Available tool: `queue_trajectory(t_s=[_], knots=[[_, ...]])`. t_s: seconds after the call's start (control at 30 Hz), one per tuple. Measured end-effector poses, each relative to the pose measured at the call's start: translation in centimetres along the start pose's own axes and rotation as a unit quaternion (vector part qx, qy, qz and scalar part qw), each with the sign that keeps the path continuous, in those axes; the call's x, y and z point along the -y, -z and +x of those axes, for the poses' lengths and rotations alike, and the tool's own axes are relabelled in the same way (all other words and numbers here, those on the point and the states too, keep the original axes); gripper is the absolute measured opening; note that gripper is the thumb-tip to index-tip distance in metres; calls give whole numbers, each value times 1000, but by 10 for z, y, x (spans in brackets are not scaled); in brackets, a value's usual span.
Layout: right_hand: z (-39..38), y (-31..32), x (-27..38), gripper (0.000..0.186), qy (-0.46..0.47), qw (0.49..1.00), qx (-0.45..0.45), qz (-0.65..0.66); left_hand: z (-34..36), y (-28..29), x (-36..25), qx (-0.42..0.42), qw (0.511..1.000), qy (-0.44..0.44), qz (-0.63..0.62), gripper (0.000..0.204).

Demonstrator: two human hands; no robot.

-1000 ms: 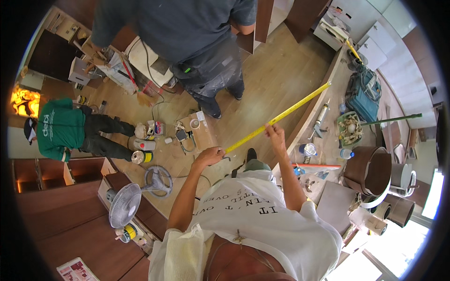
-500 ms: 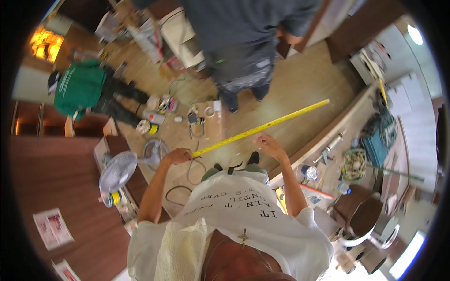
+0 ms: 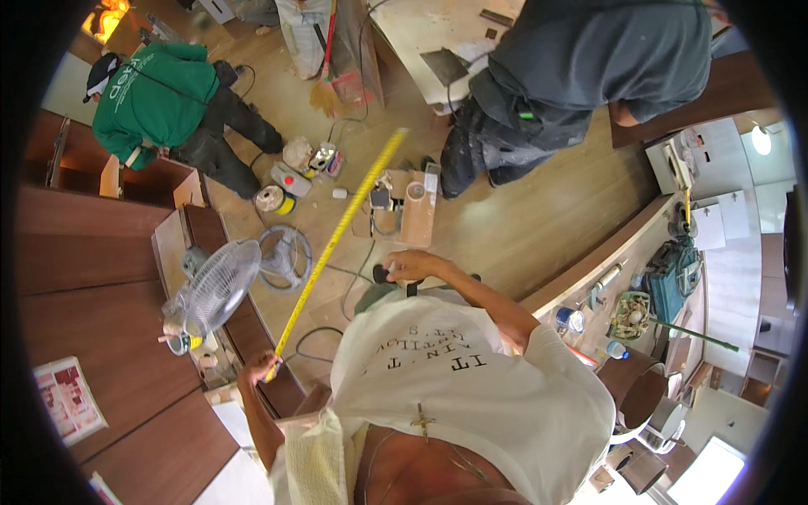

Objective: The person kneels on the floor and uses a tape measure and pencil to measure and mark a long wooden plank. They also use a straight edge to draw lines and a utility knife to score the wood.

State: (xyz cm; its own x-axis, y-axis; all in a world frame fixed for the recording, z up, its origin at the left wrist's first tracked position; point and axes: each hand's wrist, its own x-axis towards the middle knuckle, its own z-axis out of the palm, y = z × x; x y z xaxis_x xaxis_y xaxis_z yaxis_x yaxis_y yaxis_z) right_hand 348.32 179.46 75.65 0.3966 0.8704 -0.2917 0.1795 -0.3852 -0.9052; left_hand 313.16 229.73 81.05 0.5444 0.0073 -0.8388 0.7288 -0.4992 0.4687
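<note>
The wearer's own hands numbered two: left hand (image 3: 259, 370), lower left; right hand (image 3: 412, 266), centre. Measuring tapes numbered one, yellow tape (image 3: 338, 239), left of centre. Other people numbered two: person in green (image 3: 156, 93), upper left; person in dark clothing (image 3: 581, 67), upper right. Yellow-banded tins numbered two: upper-left tin (image 3: 275, 200) and left-edge tin (image 3: 183, 343). Single items were one fan (image 3: 223, 286), left; one broom (image 3: 324, 99), top; one teal bag (image 3: 669, 282), one green basket (image 3: 631, 316) and one water bottle (image 3: 616, 349), right; one lit lamp (image 3: 761, 140), upper right; one cross pendant (image 3: 422, 418), bottom.
</note>
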Motion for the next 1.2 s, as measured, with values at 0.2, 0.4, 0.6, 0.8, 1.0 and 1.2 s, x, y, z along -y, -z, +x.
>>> queue_trajectory(t_s=[0.2,0.4,0.6,0.8,1.0,1.2], knots=[[133,-35,74,62,0,992,-11,123,54,9,-52,-203,976,-55,59,31],[204,-44,122,51,-66,905,-121,402,140,34,-202,-243,958,-112,102,34],[225,22,101,45,-17,872,-299,387,152,74,-336,-193,959,-129,161,36],[237,103,73,44,-19,828,-364,426,169,123,-358,-131,954,-164,212,40],[231,188,24,39,-3,778,-453,436,158,151,-341,-99,965,-113,216,40],[253,244,-34,39,88,644,-625,432,200,177,-309,-99,971,-161,148,33]])
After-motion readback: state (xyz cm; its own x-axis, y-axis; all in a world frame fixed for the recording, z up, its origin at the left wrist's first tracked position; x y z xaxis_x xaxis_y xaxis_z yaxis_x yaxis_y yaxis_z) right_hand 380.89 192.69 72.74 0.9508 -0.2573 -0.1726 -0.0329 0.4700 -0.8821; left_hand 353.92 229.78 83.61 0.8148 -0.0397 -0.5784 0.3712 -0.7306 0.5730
